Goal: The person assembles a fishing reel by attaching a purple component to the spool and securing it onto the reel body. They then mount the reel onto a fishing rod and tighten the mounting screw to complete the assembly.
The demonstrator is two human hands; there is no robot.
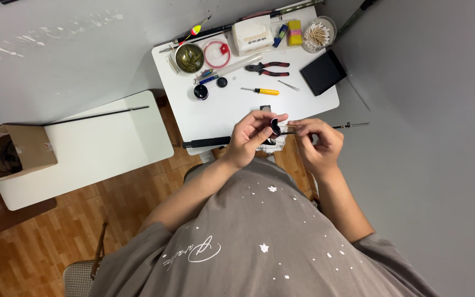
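Observation:
A thin black fishing rod section [207, 143] lies across the near edge of the small white table [303, 107], its fine tip [353, 125] pointing right. My left hand [251, 137] grips the rod's middle and pinches a small black part [275, 127] against it. My right hand [317, 142] sits just to the right, fingertips closed on the thin shaft beside that part. A pale cloth or tissue [273, 144] shows under my hands.
On the table lie red-handled pliers [268, 68], a yellow-handled screwdriver [262, 91], a black box [322, 72], a tissue pack [253, 34], a cup of cotton swabs [319, 33], a round tin [189, 57] and a small black jar [200, 92]. A second white table [100, 143] carries a thin rod and a cardboard box [6, 154].

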